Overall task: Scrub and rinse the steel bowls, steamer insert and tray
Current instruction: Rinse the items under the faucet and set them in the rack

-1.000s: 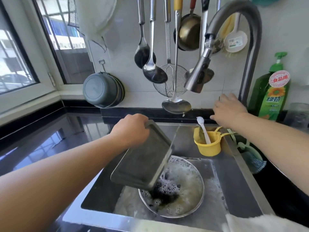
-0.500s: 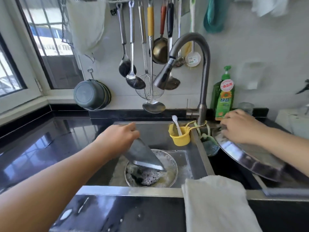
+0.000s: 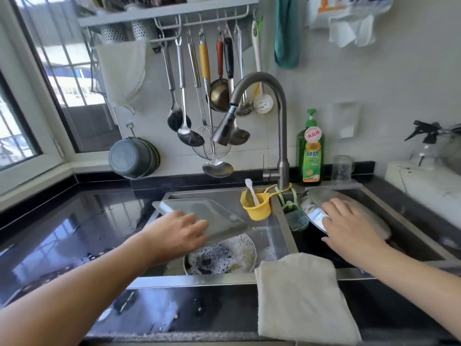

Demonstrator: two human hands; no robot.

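At the far left a window (image 3: 30,101) lights a black counter (image 3: 74,236) that runs up to a double sink (image 3: 219,279). A grey pot (image 3: 131,157) hangs on the wall above the counter, and ladles and a skimmer (image 3: 208,143) hang from a rack (image 3: 174,13) further right. The left hand (image 3: 178,233) reaches over the left basin and grips the near edge of a flat steel tray (image 3: 204,213), fingers curled over it, holding it nearly level above the basin. Below the tray, on the basin floor, sits a steel bowl (image 3: 224,257) full of dark, sudsy water. A yellow cup (image 3: 257,207) with a white spoon (image 3: 250,191) in it hangs at the divider between the basins, under the curved tap (image 3: 262,101), whose spout points down toward the left basin. A pale cloth (image 3: 301,298) drapes over the front rim of the sink, just right of the bowl. A green net pouch (image 3: 296,218) hangs inside the right basin by the divider. A green soap bottle (image 3: 310,151) stands behind the sink, beside a clear glass (image 3: 343,168). In the right basin a wide steel lid or pan (image 3: 311,208) lies tilted, and the right hand (image 3: 349,228) rests on it with fingers spread and fairly straight, pressing rather than gripping. A spray bottle (image 3: 426,143) stands at the far right on a white surface.
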